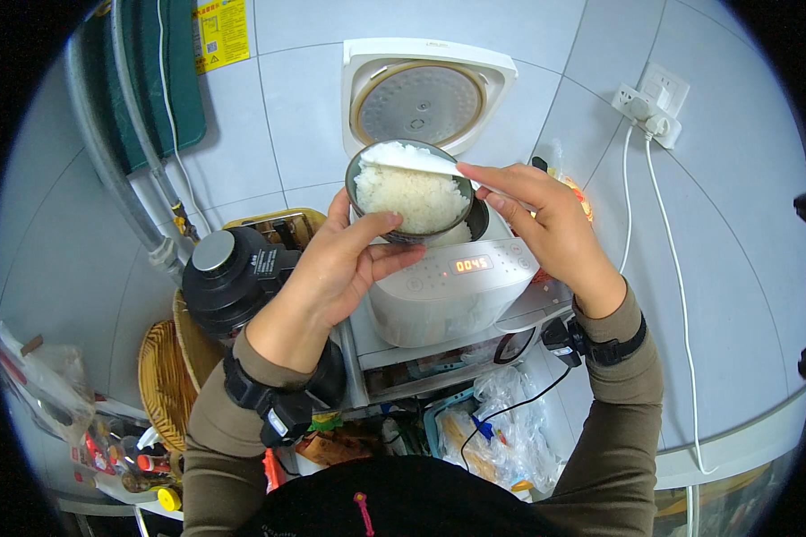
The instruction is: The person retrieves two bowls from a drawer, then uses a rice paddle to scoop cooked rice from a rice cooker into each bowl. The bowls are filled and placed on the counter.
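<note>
My left hand (pixel 349 265) grips a dark bowl (pixel 354 176) by its side, thumb over the rim and fingers beneath. Cooked white rice (pixel 413 198) heaps inside it. Between the thumb and fingers of my right hand (pixel 544 215) is a white rice paddle (pixel 430 161), its blade resting on the rice at the bowl's far side. Below the bowl stands a white rice cooker (pixel 443 309) with a lit display. Its lid (pixel 423 97) is raised, and part of the dark inner pot (pixel 480 220) with rice shows; the bowl hides the remainder.
Left of the cooker is a black thermos jug (pixel 225 288), with a woven basket (pixel 164 382) nearer me. Plugs and cables hang from a wall socket (pixel 655 111) at right. Plastic bags (pixel 510 429) fill the shelf below. Metal pipes (pixel 111 154) run along the left wall.
</note>
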The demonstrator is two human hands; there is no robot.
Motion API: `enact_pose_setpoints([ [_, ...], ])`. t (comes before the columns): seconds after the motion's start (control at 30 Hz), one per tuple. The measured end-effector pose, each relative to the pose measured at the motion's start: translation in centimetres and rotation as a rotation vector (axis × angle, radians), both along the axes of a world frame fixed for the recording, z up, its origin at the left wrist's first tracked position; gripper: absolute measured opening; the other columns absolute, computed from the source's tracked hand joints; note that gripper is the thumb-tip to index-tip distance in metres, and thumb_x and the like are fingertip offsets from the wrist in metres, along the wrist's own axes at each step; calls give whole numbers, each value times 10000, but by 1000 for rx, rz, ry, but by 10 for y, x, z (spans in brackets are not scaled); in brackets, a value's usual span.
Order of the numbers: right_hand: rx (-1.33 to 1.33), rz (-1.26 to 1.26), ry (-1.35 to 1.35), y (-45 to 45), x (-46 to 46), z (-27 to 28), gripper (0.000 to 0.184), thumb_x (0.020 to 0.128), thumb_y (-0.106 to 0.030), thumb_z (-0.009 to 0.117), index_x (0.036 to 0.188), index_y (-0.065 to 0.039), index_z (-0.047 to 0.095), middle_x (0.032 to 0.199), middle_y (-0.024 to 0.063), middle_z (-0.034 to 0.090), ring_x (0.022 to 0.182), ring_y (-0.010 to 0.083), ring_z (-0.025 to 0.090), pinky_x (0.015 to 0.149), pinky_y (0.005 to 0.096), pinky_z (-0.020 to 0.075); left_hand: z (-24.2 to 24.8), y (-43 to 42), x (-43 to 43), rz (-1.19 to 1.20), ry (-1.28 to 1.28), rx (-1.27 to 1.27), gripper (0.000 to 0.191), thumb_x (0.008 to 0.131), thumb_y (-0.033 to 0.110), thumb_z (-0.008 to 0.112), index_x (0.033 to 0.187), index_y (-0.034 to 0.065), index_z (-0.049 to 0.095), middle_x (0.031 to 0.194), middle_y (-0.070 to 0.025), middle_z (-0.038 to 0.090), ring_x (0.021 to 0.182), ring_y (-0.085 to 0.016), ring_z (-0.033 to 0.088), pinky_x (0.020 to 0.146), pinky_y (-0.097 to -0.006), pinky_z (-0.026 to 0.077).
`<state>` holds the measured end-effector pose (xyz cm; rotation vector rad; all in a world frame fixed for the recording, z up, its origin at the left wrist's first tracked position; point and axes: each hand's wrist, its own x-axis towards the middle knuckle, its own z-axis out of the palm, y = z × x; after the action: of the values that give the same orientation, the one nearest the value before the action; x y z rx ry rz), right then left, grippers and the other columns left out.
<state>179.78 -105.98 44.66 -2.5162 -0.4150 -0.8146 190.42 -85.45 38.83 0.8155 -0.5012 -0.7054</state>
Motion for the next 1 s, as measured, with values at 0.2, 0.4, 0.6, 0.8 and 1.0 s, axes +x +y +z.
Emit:
enact_pose_setpoints([
  [0.2, 690, 110, 241, 0, -10, 18, 310, 922, -122, 539, 1221, -71, 604, 815, 3, 619, 678, 69, 498, 628, 212, 430, 0, 4, -6, 29, -24, -4, 724, 859, 46, 588, 1414, 99, 126, 1232, -201, 473, 1006, -314, 611, 852, -404, 555],
  [0.4, 717, 47, 350, 3, -14, 35, 286, 907, -184, 570, 1148, -53, 653, 712, -53, 590, 610, 1, 428, 525, 160, 314, 3, 13, -15, 15, -16, -8, 712, 858, 44, 588, 1413, 107, 147, 1243, -190, 477, 1026, -313, 607, 855, -405, 553],
  [0.6, 676, 16, 496, 0, -7, 32, 249, 875, -152, 619, 1071, -13, 684, 756, -16, 622, 608, 24, 477, 534, 173, 372, 8, 23, -23, 16, -30, -33, 668, 864, 45, 572, 1406, 104, 187, 1256, -181, 474, 1040, -310, 603, 858, -405, 552],
  [0.8, 352, 48, 507, -25, -6, 55, 222, 843, -133, 655, 1022, -12, 705, 909, 87, 704, 762, 107, 627, 738, 229, 506, 10, 26, -25, -4, -19, -40, 637, 872, 52, 556, 1399, 99, 201, 1259, -176, 473, 1046, -310, 600, 855, -408, 554],
  [1.0, 120, -94, 585, -50, -3, 91, 235, 803, -210, 682, 978, -60, 731, 675, -15, 624, 545, 27, 467, 458, 171, 343, 8, 27, -30, -19, -33, -43, 601, 879, 56, 541, 1387, 92, 223, 1260, -174, 471, 1049, -307, 599, 850, -406, 556],
])
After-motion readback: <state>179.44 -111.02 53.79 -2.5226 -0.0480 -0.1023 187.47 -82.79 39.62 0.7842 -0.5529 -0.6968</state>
